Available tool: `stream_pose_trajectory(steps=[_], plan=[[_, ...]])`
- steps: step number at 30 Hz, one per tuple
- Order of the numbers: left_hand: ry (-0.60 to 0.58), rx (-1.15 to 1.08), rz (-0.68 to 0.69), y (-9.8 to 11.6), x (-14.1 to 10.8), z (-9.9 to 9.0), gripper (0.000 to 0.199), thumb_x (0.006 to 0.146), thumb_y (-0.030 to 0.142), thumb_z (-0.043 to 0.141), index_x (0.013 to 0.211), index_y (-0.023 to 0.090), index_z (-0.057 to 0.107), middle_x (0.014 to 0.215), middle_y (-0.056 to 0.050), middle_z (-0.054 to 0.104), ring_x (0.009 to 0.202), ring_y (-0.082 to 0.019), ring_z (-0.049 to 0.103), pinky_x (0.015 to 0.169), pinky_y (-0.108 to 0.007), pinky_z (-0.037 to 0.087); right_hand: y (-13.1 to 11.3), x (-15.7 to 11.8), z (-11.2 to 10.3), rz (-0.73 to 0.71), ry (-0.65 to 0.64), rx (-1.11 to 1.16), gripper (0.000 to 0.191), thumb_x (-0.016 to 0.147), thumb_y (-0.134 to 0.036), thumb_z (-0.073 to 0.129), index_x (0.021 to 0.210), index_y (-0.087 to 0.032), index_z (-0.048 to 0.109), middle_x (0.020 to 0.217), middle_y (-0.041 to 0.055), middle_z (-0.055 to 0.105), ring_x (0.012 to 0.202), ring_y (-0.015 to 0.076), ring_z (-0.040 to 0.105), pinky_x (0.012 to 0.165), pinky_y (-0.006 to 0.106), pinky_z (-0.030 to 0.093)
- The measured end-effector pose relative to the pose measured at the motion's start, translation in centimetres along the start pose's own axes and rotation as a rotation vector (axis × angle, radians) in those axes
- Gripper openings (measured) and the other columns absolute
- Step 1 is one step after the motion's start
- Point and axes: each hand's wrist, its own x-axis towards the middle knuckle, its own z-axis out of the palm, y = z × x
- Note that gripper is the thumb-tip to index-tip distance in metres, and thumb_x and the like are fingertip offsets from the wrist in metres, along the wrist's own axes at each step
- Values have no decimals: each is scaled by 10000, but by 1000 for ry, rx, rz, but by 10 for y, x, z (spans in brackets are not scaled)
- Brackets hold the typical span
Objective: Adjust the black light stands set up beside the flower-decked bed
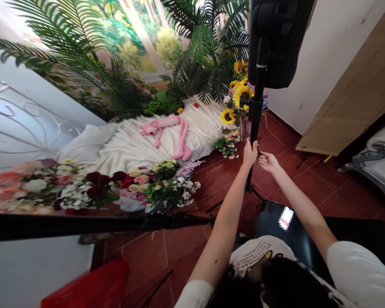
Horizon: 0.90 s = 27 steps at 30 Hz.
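Observation:
A black light stand (pixel 256 113) rises upright in front of me, with a large dark head (pixel 274 47) at its top. My left hand (pixel 250 154) is wrapped around the stand's pole, partway down. Just to the right, my right hand (pixel 268 162) has its fingers curled in a pinch at a small dark knob (pixel 259 152) on the pole. The fingertips partly cover that knob. Below my hands, the stand's legs spread over the red tiles.
A second black pole (pixel 99 224) crosses low on the left. Beyond it are artificial flowers (pixel 141 184), a white draped platform (pixel 202 119) with a pink plush toy (pixel 170 124), sunflowers (pixel 242 96) and palm leaves (pixel 208 47). A wooden board (pixel 343 85) leans at right. A black seat (pixel 272 218) stands close by.

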Motion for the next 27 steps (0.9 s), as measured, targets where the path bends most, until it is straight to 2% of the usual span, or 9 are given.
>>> stream_pose_trajectory(steps=[3, 5, 7, 10, 13, 17, 22, 24, 27], plan=[[7, 20, 10, 1, -1, 0, 450, 979, 581, 343, 1032, 182, 544, 886, -69, 672, 838, -165, 643, 837, -299, 465, 6, 3, 0, -24, -6, 43, 290, 926, -92, 378, 676, -223, 314, 462, -89, 333, 339, 46, 233, 346, 126, 233], [1, 26, 12, 0, -1, 0, 487, 974, 605, 324, 1041, 178, 547, 896, -75, 673, 842, -165, 643, 844, -300, 465, 13, 7, -1, -134, 65, -73, 289, 937, -156, 427, 679, -224, 317, 453, -95, 325, 343, 47, 220, 353, 151, 211], [3, 29, 14, -1, -1, 1, 525, 964, 630, 312, 1063, 173, 551, 916, -87, 676, 856, -170, 647, 856, -305, 464, 21, 8, -4, -294, 194, -295, 291, 943, -288, 483, 697, -232, 338, 448, -95, 348, 354, 61, 248, 375, 186, 215], [17, 28, 29, -5, 0, 2, 565, 954, 651, 306, 1104, 165, 551, 933, -102, 682, 884, -183, 655, 879, -319, 464, 27, 2, -14, -537, 423, -756, 359, 897, -521, 545, 750, -243, 373, 522, -66, 461, 448, 107, 414, 474, 222, 296], [25, 27, 36, -7, 0, 3, 557, 957, 642, 313, 1125, 169, 554, 936, -100, 689, 897, -189, 660, 888, -326, 467, 19, -11, -22, -654, 549, -1270, 435, 882, -655, 496, 785, -239, 413, 639, -23, 546, 594, 158, 527, 584, 252, 314], [22, 22, 22, -5, 0, 3, 505, 968, 611, 337, 1123, 178, 547, 926, -85, 693, 893, -180, 663, 873, -314, 471, 0, -21, -21, -651, 513, -1688, 482, 912, -689, 414, 777, -228, 442, 666, 15, 584, 658, 194, 566, 624, 270, 288], [31, 20, 11, -2, -1, 2, 484, 970, 606, 336, 1082, 182, 541, 900, -70, 687, 861, -167, 656, 853, -300, 471, -20, -12, -14, -720, 252, -1950, 451, 996, -515, 374, 690, -196, 465, 719, 36, 650, 680, 168, 577, 718, 285, 310], [26, 12, 11, -1, -2, 2, 484, 968, 613, 334, 1073, 185, 535, 902, -68, 685, 858, -165, 656, 852, -299, 468, -26, -8, -13, -691, 156, -2034, 445, 1009, -472, 365, 704, -184, 514, 754, 48, 678, 701, 169, 592, 734, 286, 312], [19, 3, 20, 0, -1, 2, 497, 961, 630, 327, 1044, 184, 531, 887, -69, 678, 825, -164, 648, 825, -297, 465, -32, -6, -11, -619, 93, -2124, 444, 1011, -474, 365, 792, -179, 613, 840, 71, 721, 760, 190, 629, 701, 279, 311]])
